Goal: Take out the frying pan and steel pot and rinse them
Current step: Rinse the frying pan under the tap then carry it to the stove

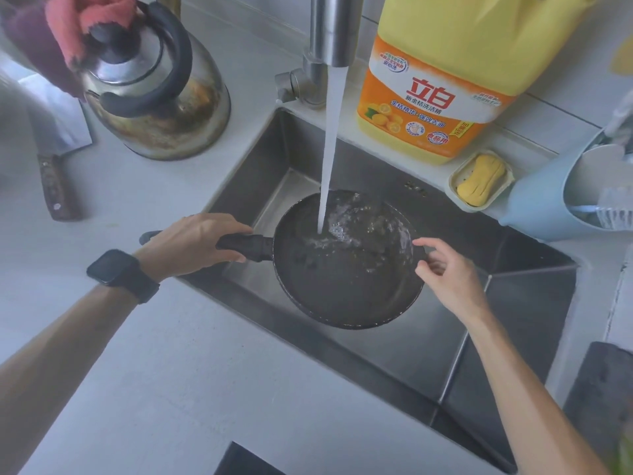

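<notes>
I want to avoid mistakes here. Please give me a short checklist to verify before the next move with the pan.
1. Left hand grips the frying pan handle: ok.
2. Water from the faucet lands inside the pan: ok.
3. Pan is held over the sink: ok.
4. Right hand is at the pan rim with fingers loose; firm contact: cannot tell.
5. Steel pot taken out: cannot tell, not in view.

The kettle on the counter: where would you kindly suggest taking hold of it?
Grip the kettle by the top of its black arched handle, coming from above. The handle loops over the lid, and the red cloth covers only its far end.
</notes>
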Demonstrator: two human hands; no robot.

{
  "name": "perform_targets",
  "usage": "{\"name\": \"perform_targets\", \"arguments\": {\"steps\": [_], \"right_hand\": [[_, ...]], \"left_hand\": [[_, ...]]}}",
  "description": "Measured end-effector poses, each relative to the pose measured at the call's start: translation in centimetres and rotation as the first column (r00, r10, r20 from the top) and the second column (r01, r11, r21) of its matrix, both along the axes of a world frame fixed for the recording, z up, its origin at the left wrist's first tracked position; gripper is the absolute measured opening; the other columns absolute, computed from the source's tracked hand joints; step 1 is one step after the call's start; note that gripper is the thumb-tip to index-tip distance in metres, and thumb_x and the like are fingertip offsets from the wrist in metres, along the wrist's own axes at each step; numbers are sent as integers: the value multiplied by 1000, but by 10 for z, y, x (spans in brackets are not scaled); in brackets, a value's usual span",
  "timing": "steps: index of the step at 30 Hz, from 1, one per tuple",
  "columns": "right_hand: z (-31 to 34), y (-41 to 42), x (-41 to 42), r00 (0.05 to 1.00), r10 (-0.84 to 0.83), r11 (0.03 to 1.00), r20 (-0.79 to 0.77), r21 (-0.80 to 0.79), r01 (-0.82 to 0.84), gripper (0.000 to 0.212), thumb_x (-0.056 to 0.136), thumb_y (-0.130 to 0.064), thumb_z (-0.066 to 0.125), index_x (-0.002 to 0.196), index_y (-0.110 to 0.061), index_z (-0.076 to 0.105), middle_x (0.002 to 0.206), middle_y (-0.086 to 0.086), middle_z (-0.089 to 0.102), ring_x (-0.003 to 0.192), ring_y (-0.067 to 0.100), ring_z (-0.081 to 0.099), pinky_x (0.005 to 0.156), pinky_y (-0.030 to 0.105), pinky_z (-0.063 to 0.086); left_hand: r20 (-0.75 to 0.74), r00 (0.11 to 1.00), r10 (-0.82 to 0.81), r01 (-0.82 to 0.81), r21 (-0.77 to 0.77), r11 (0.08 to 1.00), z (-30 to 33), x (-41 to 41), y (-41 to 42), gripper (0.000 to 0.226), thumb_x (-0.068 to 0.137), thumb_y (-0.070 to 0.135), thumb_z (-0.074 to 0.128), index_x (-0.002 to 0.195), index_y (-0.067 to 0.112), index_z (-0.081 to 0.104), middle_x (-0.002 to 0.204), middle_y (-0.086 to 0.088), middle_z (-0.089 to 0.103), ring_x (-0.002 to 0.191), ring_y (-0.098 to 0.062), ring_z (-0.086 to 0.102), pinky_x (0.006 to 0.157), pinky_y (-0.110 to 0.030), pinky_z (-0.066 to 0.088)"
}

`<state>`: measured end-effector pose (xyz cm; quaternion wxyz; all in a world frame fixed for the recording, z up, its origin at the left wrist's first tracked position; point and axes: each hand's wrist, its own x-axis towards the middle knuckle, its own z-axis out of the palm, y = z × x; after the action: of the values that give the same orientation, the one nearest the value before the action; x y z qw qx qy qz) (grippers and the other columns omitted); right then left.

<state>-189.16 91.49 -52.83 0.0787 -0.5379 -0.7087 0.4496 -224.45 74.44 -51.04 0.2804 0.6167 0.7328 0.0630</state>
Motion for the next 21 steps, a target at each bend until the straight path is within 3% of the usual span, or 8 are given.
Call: {"name": "perform_targets", "arguments": {"steps": [6,9,12,16,21], "right_hand": [[6,6,-2,999,-39,982,-24,184,42,29,87,-7,56,107,-24,65,81,2,66,77,9,59,65,-1,39],[5,6,-3,998,-28,968,-51,249,40,27,87,-3,55,106,-19,65,85,-13,64,81,1,57,70,-2,37],[2,3,-2,997,-30,964,-72,261,48,27,87,-2,55,106,-20,64,93,-24,61,83,-8,58,74,-3,36],[-10,0,-3,997,-41,979,-63,195,52,31,88,-4,55,112,-23,62,93,-13,64,84,-16,57,76,-1,40],[-22,-5,-4,996,-59,994,-65,83,64,37,85,-1,57,114,-25,62,94,-1,68,83,-3,63,76,2,45]], "left_hand": [[-64,998,-13,15,32,999,-21,10,-3,48,83,36,67,129,32,52,112,15,56,92,-11,56,68,-22,36],[-100,995,-3,12,92,996,-16,13,-2,43,84,32,67,124,34,54,112,15,55,82,-9,52,58,-14,29],[-176,984,28,4,183,983,-8,15,-4,39,83,31,68,120,32,55,111,13,58,81,-17,60,55,-27,41],[-314,949,-11,105,284,953,11,14,-1,40,78,27,74,115,22,60,106,6,64,78,-19,64,47,-24,39],[-395,911,-118,222,228,948,31,6,5,42,74,31,75,113,21,62,103,6,65,69,-22,64,42,-26,40]]}}
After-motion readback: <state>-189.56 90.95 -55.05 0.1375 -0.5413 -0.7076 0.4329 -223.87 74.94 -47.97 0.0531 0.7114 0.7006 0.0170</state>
